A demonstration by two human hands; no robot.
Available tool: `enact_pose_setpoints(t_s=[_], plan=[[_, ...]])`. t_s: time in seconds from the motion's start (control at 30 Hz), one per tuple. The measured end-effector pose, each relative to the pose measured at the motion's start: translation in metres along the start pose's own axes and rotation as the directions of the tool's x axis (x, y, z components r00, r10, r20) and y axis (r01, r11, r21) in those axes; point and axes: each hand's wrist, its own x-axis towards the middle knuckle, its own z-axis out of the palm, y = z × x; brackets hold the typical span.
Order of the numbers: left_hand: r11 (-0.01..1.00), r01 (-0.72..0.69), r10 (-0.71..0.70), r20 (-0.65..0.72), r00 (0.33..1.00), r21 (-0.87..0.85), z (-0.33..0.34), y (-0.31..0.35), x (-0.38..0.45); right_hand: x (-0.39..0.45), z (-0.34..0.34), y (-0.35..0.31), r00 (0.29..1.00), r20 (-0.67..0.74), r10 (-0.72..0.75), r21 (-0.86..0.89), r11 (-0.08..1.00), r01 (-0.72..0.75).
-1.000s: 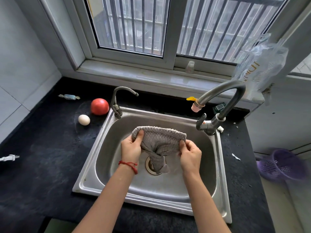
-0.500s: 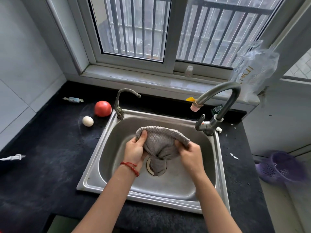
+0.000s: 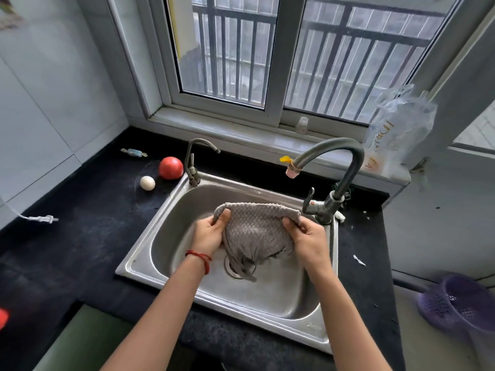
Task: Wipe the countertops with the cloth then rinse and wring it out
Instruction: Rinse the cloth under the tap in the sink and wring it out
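At the centre of the frame, the grey waffle-textured cloth (image 3: 254, 231) hangs bunched over the drain of the stainless steel sink (image 3: 150, 253), its top edge stretched between the left hand (image 3: 211, 232) and the right hand (image 3: 308, 241), each grip pinching a corner. No water runs from the tall curved grey faucet (image 3: 334, 167) at right. To wring well, I judge the hands should gather the cloth into a tight roll and twist in opposite directions, low over the basin, so drips miss the black table (image 3: 80, 236).

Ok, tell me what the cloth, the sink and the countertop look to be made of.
Cloth: grey waffle-textured fabric, probably microfibre; it drapes limp between both hands.
Sink: brushed stainless steel by its dull grey sheen and soft reflections.
Countertop: black, matte and finely speckled, possibly stone or a laminate; the look leaves it open.
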Motion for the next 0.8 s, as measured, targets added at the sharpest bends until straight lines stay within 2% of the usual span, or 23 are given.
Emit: enact_pose_setpoints(t_s=[0.07,0.1,0.17,0.2,0.23,0.27,0.3,0.33,0.37,0.4,0.43,0.5,0.57,0.6,0.63,0.7,0.8], plan=[[0.926,0.282,-0.235,0.201,0.951,-0.249,0.003,0.001,-0.012,-0.003,-0.003,-0.005,0.999,-0.043,-0.011,-0.042,0.999,0.009],[0.846,0.399,-0.280,0.343,0.897,-0.353,0.003,0.000,-0.019,-0.004,-0.004,-0.008,0.998,-0.059,-0.016,-0.055,0.998,0.013],[0.734,0.492,-0.224,0.517,0.826,-0.468,0.004,-0.002,-0.034,-0.008,-0.005,-0.016,0.996,-0.080,0.035,-0.063,0.997,-0.040],[0.724,0.479,-0.164,0.550,0.819,-0.496,0.003,-0.006,-0.039,-0.010,-0.005,-0.017,0.992,-0.086,0.096,-0.011,0.995,-0.098],[0.727,0.448,-0.099,0.567,0.818,-0.520,0.004,-0.008,-0.044,-0.011,-0.005,-0.019,0.979,-0.062,0.195,0.133,0.974,-0.186],[0.734,0.419,-0.051,0.572,0.819,-0.534,0.004,-0.008,-0.049,-0.013,-0.006,-0.021,0.943,0.027,0.331,0.318,0.892,-0.322],[0.738,0.395,-0.021,0.566,0.824,-0.547,0.004,-0.009,-0.053,-0.015,-0.008,-0.021,0.889,0.161,0.429,0.468,0.759,-0.452],[0.757,0.352,-0.011,0.528,0.849,-0.551,0.005,-0.011,-0.054,-0.020,-0.011,-0.024,0.833,0.299,0.465,0.536,0.640,-0.550],[0.794,0.288,-0.014,0.456,0.890,-0.536,0.006,-0.013,-0.055,-0.023,-0.014,-0.022,0.796,0.411,0.445,0.546,0.579,-0.606],[0.847,0.208,-0.028,0.349,0.937,-0.490,0.008,-0.013,-0.056,-0.026,-0.015,-0.020,0.782,0.472,0.407,0.546,0.561,-0.622],[0.893,0.136,-0.031,0.243,0.970,-0.430,0.008,-0.012,-0.058,-0.027,-0.015,-0.015,0.795,0.482,0.369,0.538,0.591,-0.601],[0.933,0.057,-0.003,0.150,0.989,-0.356,0.008,-0.010,-0.063,-0.029,-0.018,-0.005,0.858,0.429,0.284,0.465,0.745,-0.479],[0.962,-0.003,0.033,0.103,0.994,-0.272,0.001,-0.010,-0.066,-0.026,-0.020,0.002,0.948,0.276,0.160,0.215,0.951,-0.223],[0.977,-0.045,0.061,0.069,0.996,-0.208,-0.003,-0.011,-0.066,-0.024,-0.022,0.003,0.968,0.238,0.076,0.069,0.993,-0.095],[0.988,-0.090,0.096,0.041,0.995,-0.124,-0.007,-0.010,-0.066,-0.022,-0.023,0.005,0.973,0.229,0.012,-0.035,0.999,-0.004],[0.987,-0.160,0.159,0.031,0.987,0.017,-0.014,-0.008,-0.067,-0.019,-0.026,0.003,0.974,0.218,-0.054,-0.075,0.995,0.072],[0.986,-0.167,0.167,0.041,0.985,-0.004,-0.021,-0.001,-0.068,-0.020,-0.028,-0.004,0.967,0.250,-0.055,0.132,0.991,0.022]])
